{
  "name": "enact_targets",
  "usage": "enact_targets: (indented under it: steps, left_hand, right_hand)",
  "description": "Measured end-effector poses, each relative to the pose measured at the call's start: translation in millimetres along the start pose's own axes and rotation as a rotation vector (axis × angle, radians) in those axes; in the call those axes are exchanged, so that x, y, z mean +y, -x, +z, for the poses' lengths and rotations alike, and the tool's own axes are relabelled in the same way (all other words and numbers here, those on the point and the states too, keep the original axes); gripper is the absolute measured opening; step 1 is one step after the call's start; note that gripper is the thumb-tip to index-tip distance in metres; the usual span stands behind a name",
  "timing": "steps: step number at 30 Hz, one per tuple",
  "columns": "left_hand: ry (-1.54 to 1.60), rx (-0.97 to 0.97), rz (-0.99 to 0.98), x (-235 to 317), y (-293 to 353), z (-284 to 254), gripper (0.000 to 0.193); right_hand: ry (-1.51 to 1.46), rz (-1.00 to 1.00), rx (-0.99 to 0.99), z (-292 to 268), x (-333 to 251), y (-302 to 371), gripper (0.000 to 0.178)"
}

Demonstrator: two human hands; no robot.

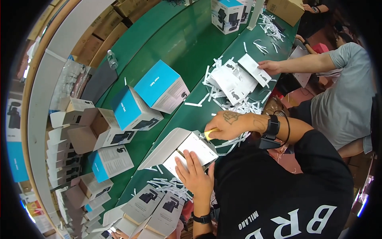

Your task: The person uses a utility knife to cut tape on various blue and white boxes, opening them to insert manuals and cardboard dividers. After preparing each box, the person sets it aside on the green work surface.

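Observation:
In front of me an open white carton (159,156) lies on the green table, one long flap folded out to the left. White panels (190,153) show inside it, with a narrow gap across them. My left hand (197,175) rests flat on these panels with its fingers extended. At the carton's far right corner, my right hand (229,125) is closed around a small yellow object (211,134); its exact kind is hidden by the fingers. White paper strips (234,144) lie beside my right wrist.
Blue-and-white boxes (159,81) stand left on the green table (191,44). Opened cartons (85,135) line the far left, near a plastic bottle (112,59). A co-worker's hand (270,67) holds a white box (254,69) over paper strips. Two printed cartons (167,211) lie nearest the front.

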State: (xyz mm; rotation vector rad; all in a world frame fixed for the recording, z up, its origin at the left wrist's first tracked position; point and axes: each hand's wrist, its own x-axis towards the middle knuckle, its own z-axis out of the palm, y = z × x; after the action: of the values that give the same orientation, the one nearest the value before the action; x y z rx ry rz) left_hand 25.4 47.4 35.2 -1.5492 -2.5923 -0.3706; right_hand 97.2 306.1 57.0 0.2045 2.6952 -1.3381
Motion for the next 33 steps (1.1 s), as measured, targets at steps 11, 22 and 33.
enact_targets:
  steps: [11, 22, 33]
  left_hand:
    - [-0.002, -0.002, 0.02, -3, 5, -5, 0.079]
    - [0.21, 0.447, 0.087, -33, 37, 8, 0.036]
    - [0.274, 0.582, 0.124, -39, 68, 29, 0.019]
  right_hand:
    - [0.416, -0.079, 0.034, 30, -31, -17, 0.039]
    - [0.524, 0.05, -0.283, -21, -53, 39, 0.031]
    - [0.186, -0.101, -0.145, 108, -138, -92, 0.021]
